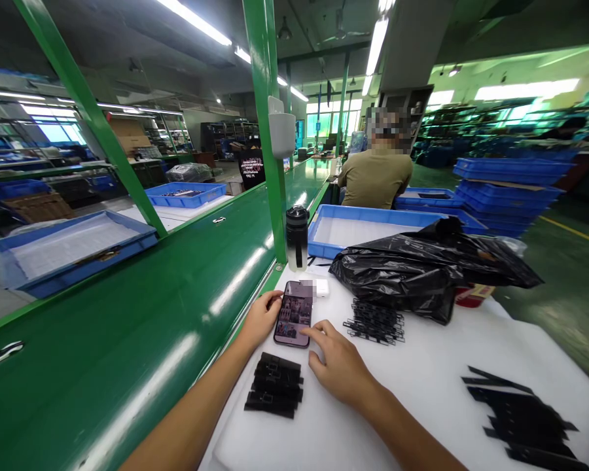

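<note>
1. Live on the head camera: my left hand [261, 318] is half closed, its fingers [275, 298] lapping over the left edge of the smartphone [293, 314]; the phone lies flat on the white work surface [412, 399], its screen lit with pictures.
2. My right hand [336, 363] is loosely curled and open, not gripping; its index finger [314, 333] reaches to the phone's lower right edge, touching or just beside it, I can't tell which.
3. Just past the phone's top edge sits a small white box [322, 288]; a stack of black plastic strips [273, 386] lies near my left hand.
4. Off to the right lie a tangle of black plastic frames [374, 322] and a loose pile of black strips [523, 418]; a black plastic bag [422, 268] slumps beyond them.
5. Ahead stand a dark bottle [297, 239] and a blue tray [353, 229]; a green conveyor [127, 327] runs along the left; a co-worker [375, 176] sits farther on, back turned.
</note>
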Motion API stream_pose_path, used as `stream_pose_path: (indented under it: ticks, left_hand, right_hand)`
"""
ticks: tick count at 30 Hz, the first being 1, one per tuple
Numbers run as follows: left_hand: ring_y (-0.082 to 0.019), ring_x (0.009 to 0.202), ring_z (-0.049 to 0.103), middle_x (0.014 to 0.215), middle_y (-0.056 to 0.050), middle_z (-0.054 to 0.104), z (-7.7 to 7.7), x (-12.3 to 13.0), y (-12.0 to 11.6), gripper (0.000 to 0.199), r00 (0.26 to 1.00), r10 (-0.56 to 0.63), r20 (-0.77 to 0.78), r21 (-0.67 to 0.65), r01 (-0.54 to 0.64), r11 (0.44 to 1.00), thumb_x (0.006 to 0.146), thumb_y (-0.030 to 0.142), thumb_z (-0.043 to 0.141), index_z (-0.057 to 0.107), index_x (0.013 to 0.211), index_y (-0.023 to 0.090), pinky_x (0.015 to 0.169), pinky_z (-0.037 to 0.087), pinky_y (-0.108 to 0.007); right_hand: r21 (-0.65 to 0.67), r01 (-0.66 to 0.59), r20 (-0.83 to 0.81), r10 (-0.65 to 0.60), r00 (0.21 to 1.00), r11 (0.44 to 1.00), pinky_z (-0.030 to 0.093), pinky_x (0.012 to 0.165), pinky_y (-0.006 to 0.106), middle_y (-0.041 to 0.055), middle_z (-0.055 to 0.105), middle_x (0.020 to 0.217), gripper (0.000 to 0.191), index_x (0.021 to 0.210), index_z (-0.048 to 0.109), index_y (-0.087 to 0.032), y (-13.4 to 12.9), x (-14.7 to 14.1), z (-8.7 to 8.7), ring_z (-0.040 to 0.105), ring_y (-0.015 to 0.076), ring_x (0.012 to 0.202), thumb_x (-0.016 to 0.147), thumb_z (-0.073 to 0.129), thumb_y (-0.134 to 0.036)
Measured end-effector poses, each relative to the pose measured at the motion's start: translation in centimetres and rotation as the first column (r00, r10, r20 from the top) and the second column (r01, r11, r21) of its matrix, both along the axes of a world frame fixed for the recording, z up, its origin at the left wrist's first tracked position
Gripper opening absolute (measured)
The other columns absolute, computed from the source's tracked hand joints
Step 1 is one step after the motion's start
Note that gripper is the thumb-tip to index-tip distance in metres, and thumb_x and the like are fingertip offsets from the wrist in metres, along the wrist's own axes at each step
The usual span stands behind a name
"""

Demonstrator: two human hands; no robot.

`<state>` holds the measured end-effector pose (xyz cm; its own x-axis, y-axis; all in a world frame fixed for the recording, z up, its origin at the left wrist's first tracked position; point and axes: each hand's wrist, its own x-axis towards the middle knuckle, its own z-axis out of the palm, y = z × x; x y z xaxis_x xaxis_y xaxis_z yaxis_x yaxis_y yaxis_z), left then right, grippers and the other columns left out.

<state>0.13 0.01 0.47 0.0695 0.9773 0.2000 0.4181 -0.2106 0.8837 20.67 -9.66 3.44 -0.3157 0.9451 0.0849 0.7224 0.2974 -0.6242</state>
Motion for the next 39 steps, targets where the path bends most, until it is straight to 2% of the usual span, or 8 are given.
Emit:
stream_pose_path:
  ticks: [18, 28, 32, 34, 39]
  left_hand:
    - [-0.026, 0.107, 0.067, 0.117, -0.012, 0.071, -0.18, -0.13, 0.13, 0.034, 1.000, -0.007, -0.013, 0.000, 0.007, 1.000, 0.091, 0.034, 0.051, 0.068, 0.115, 0.014, 0.097, 0.050, -0.040]
    - [-0.026, 0.108, 0.066, 0.118, -0.012, 0.070, -0.09, -0.09, 0.07, 0.036, 1.000, -0.012, -0.019, -0.010, 0.012, 1.000, 0.092, 0.034, 0.050, 0.066, 0.116, 0.014, 0.098, 0.049, -0.040]
    - [-0.025, 0.109, 0.065, 0.119, -0.012, 0.070, -0.06, -0.08, 0.07, 0.035, 1.000, -0.009, -0.024, -0.006, 0.009, 1.000, 0.092, 0.034, 0.050, 0.066, 0.115, 0.014, 0.099, 0.049, -0.039]
    - [-0.026, 0.110, 0.065, 0.119, -0.012, 0.070, -0.11, -0.07, 0.10, 0.036, 1.000, -0.009, -0.027, -0.003, 0.009, 1.000, 0.091, 0.034, 0.050, 0.066, 0.115, 0.013, 0.100, 0.048, -0.040]
    - [-0.026, 0.110, 0.064, 0.119, -0.012, 0.069, -0.33, -0.13, 0.24, 0.036, 0.999, -0.012, -0.030, 0.001, 0.012, 1.000, 0.091, 0.033, 0.050, 0.066, 0.116, 0.013, 0.100, 0.047, -0.041]
  right_hand:
    - [0.001, -0.001, -0.010, 0.001, 1.000, 1.000, 0.050, 0.086, 0.031, 0.0027, 0.057, 0.117, 0.047, 0.133, 0.059, -0.029, -0.04, 0.08, 0.01, 0.062, 0.0167, 0.092, 0.088, 0.046, -0.022]
    - [-0.015, 0.004, -0.005, -0.004, 1.000, 1.000, 0.049, 0.088, 0.031, 0.0038, 0.058, 0.120, 0.046, 0.134, 0.059, -0.027, 0.13, -0.03, -0.02, 0.062, 0.0178, 0.097, 0.089, 0.046, -0.024]
    - [-0.022, 0.038, -0.015, -0.038, 0.999, 0.999, 0.047, 0.092, 0.033, 0.0070, 0.058, 0.123, 0.057, 0.146, 0.045, -0.022, 0.07, -0.17, -0.01, 0.059, 0.0208, 0.106, 0.089, 0.046, -0.025]
    - [-0.024, 0.049, -0.019, -0.049, 0.999, 0.999, 0.047, 0.092, 0.034, 0.0066, 0.058, 0.122, 0.063, 0.151, 0.037, -0.023, 0.05, -0.20, 0.05, 0.058, 0.0212, 0.107, 0.088, 0.047, -0.024]
    - [-0.026, 0.032, -0.020, -0.033, 0.999, 0.999, 0.047, 0.089, 0.033, 0.0044, 0.058, 0.118, 0.064, 0.151, 0.035, -0.030, -0.06, -0.12, 0.15, 0.059, 0.0203, 0.103, 0.088, 0.047, -0.023]
